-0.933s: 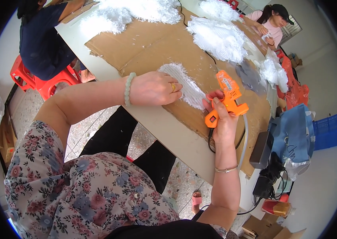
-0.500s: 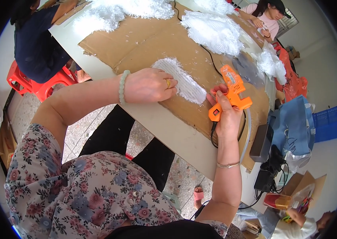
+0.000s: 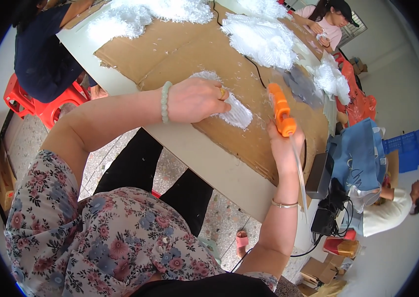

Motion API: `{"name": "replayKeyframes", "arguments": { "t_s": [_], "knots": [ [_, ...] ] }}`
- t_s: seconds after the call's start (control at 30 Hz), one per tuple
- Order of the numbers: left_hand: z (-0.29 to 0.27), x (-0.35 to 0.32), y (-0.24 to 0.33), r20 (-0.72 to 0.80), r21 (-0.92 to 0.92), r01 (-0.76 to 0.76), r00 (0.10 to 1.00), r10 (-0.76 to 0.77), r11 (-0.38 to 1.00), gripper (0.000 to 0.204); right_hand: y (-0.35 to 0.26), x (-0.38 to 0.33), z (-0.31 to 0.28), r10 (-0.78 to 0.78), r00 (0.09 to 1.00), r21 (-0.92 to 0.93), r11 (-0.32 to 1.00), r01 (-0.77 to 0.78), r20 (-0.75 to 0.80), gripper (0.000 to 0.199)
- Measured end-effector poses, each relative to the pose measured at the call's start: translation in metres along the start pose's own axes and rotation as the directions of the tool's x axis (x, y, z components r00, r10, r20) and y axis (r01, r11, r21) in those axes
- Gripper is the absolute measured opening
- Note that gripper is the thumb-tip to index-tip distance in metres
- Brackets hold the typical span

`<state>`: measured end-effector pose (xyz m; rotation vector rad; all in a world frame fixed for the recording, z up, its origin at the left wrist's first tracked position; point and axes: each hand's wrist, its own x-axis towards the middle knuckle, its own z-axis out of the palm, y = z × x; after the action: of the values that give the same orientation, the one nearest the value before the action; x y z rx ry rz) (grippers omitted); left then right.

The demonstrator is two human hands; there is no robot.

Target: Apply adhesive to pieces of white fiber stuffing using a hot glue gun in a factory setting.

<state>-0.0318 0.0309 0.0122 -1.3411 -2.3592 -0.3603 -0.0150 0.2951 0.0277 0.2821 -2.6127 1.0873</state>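
A white ribbed fabric piece (image 3: 236, 115) with frayed edges lies on the brown cardboard (image 3: 170, 55). My left hand (image 3: 197, 100) rests over its middle, fingers curled down and closed on it; the fingertips are hidden. To the right, my right hand (image 3: 284, 144) is wrapped round the handle of an orange hot glue gun (image 3: 281, 110), held above the cardboard, apart from the fabric. A clear glue stick (image 3: 298, 173) sticks out of the gun's back end toward my forearm. Most of my right fingers are hidden behind the gun.
White fluffy piles (image 3: 261, 42) cover the table's far side. A blue bag (image 3: 363, 153), a dark box (image 3: 320, 174) and black power adapters (image 3: 325, 218) are at the right edge. A black cable (image 3: 256, 69) crosses the cardboard. Co-workers sit far left and far right; another person is at right.
My right hand has turned the glue gun so its back end and glue stick face me. My left hand has shifted slightly right over the fabric. The person at lower right has moved farther up.
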Motion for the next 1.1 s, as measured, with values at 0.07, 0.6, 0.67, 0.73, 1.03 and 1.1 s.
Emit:
{"name": "replayKeyframes", "arguments": {
  "t_s": [0.07,0.6,0.67,0.73,1.03,1.1],
  "knots": [
    [0.004,0.005,-0.001,-0.048,0.008,-0.021,0.999,0.021,1.000,0.020,0.002,-0.001,-0.010,-0.249,0.969,-0.294,0.926,0.238,-0.001,0.024],
    [0.019,0.034,-0.016,0.026,-0.262,0.109,0.994,-0.106,0.959,0.013,0.016,-0.012,-0.063,0.165,0.853,-0.204,0.976,-0.070,0.496,0.061],
    [0.021,0.034,-0.017,0.049,-0.272,0.117,0.993,-0.108,0.955,0.011,0.007,-0.011,-0.065,0.232,0.844,-0.187,0.969,-0.159,0.483,0.059],
    [0.022,0.035,-0.018,0.080,-0.273,0.145,0.988,-0.128,0.951,0.010,-0.003,-0.010,-0.069,0.244,0.862,-0.214,0.963,-0.162,0.444,0.051],
    [0.034,0.027,-0.020,-0.010,-0.327,0.147,0.987,-0.159,0.933,0.016,-0.027,0.009,-0.008,-0.002,0.940,-0.279,0.955,0.103,0.342,0.028],
    [0.037,0.027,-0.021,-0.030,-0.340,0.122,0.990,-0.140,0.932,0.016,-0.032,0.010,0.001,-0.169,0.925,-0.549,0.763,0.341,0.339,0.027]
  ]
}}
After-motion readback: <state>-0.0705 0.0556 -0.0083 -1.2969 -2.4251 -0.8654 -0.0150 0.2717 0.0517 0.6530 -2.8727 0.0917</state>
